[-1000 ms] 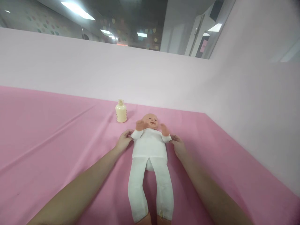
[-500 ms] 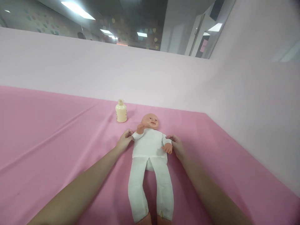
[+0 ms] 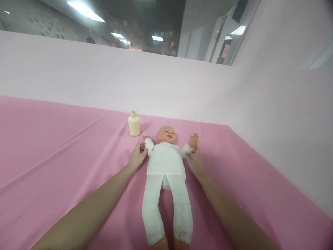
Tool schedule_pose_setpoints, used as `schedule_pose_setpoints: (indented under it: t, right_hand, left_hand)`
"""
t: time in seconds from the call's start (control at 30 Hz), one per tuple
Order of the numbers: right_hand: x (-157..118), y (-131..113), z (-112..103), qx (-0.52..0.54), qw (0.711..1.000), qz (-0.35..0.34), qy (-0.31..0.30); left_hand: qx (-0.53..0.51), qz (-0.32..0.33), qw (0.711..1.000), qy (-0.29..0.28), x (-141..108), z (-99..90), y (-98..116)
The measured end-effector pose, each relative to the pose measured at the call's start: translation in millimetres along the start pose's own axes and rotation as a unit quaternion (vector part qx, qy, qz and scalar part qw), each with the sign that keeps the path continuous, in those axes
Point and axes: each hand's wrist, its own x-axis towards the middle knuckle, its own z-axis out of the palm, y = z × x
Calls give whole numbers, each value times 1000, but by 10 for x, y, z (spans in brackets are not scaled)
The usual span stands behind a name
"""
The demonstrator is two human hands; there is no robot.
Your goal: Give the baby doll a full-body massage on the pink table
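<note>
Some kind of baby-care training room, I'd say: bald white-clothed baby doll [image 3: 165,159] on a smooth pink covering [image 3: 65,139], plus rectangular white ceiling lights [image 3: 85,11] and pale heart-shaped decorations [image 3: 171,33] beyond wide glass [image 3: 156,15].

Pink surface [image 3: 65,139], creased left of doll [image 3: 166,159] as viewed; doll, dressed in white, lying on back on it, legs apart; cream-coloured bottle [image 3: 134,126] standing upright on same surface, left of doll's head [image 3: 163,134], not touching doll

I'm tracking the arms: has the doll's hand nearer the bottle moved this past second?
Yes: the doll's hand has swung outward, closer to the unmoved bottle.
</note>
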Motion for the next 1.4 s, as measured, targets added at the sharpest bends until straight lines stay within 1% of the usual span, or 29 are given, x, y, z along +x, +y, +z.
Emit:
schedule_pose_setpoints:
  t: [0.13, 0.23, 0.33, 0.47, 0.73, 0.8, 0.97, 1.07, 1.23, 1.33, 1.4]
  right_hand:
    - [5, -19, -15, 17, 1000, -10, -16]
    - [23, 32, -12, -34, 999, -9, -31]
    - [29, 79, -9, -84, 995, -21, -44]
    - [13, 80, -14, -89, 994, -45, -55]
    - [15, 80, -28, -121, 988, -67, -67]
    - [24, 102, -24, -109, 990, -56, -74]
    - [32, 155, -23, -77, 991, 15, -108]
    - [39, 162, -27, -82, 990, 41, -104]
    - [73, 205, -11, -63, 992, 48, -96]
    - [99, 245, -5, -20, 994, 53, -95]
    - [113, 253, -3, 23, 993, 55, -98]
  left_hand:
    - [22, 8, 1000, -16, 11, -5, -35]
    - [24, 9, 999, -22, 21, -10, -55]
    - [29, 11, 999, -23, 32, -13, -66]
    - [33, 21, 999, -28, 34, -16, -64]
    - [22, 24, 999, -30, 28, -20, -45]
    - [23, 22, 999, -34, 35, -18, -56]
    - [21, 20, 999, -45, 40, -11, -72]
    - [22, 18, 998, -51, 31, -15, -53]
    - [15, 9, 998, -53, 7, -9, -19]
    - [-3, -13, 998, -58, 4, 1, -23]
    - [-40, -23, 997, -59, 16, 3, -28]
